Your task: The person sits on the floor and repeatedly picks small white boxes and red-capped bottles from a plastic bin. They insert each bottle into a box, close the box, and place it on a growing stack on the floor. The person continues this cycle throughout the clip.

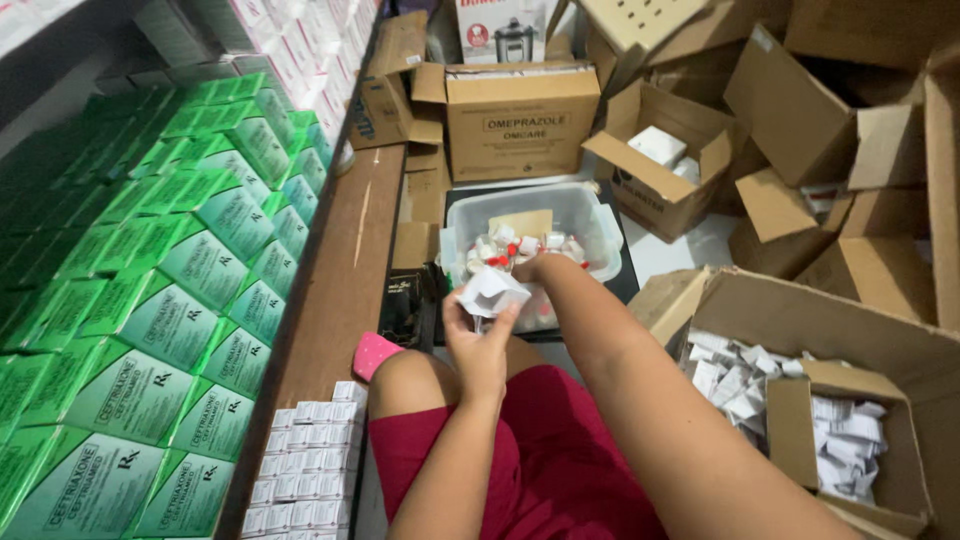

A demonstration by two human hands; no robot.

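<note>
Head camera looks down as we hold a folded white paper leaflet above our lap, just in front of the clear plastic tub of small vials. Our left hand pinches its lower edge, fingers closed on it; our right hand grips its upper side. Green cartons line the shelf at left; a cardboard box of folded leaflets sits at right.

Dark red shorts (plain fabric) cover the lap; both forearms are bare, sleeveless.
</note>
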